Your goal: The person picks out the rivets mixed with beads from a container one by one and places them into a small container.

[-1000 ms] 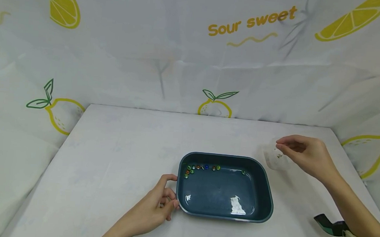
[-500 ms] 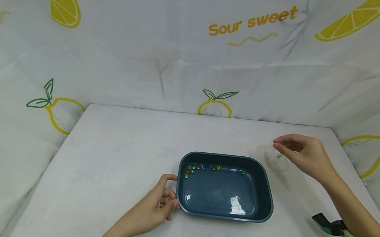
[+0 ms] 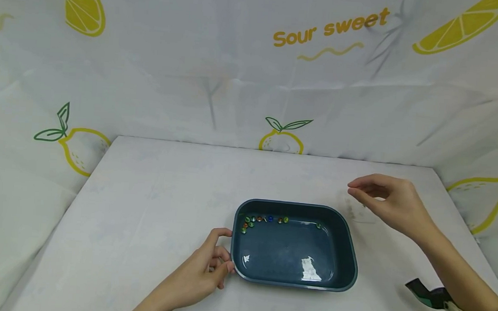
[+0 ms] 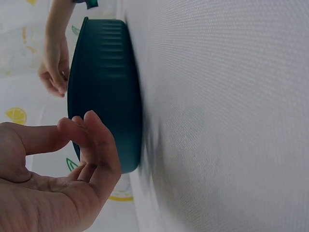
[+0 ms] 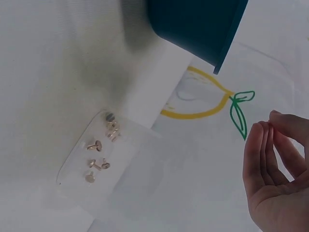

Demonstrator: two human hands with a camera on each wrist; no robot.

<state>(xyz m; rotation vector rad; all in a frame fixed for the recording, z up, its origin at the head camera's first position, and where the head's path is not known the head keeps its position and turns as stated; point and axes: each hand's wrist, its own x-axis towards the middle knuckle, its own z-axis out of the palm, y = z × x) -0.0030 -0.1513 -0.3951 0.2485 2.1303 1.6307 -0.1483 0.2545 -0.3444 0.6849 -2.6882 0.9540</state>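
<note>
Evidently the small clear bag [image 5: 104, 159] of metal rivets [image 5: 99, 154] lay flat on the bench [image 3: 152, 192] just right of the blue tray [image 3: 351, 257] and below the right hand [image 3: 385, 202], which hovered over it with thumb and fingers [image 5: 263, 145] drawn loosely together and holding nothing. It was judged light, limp and slippery — best pinched at an empty edge of the film, clear of the loose rivets that would shift inside. Meanwhile the left hand [image 3: 205, 269] rested against the tray's near-left corner, fingers [image 4: 94, 137] curled loosely at the rigid ribbed wall — whether they gripped it could not be told.
</note>
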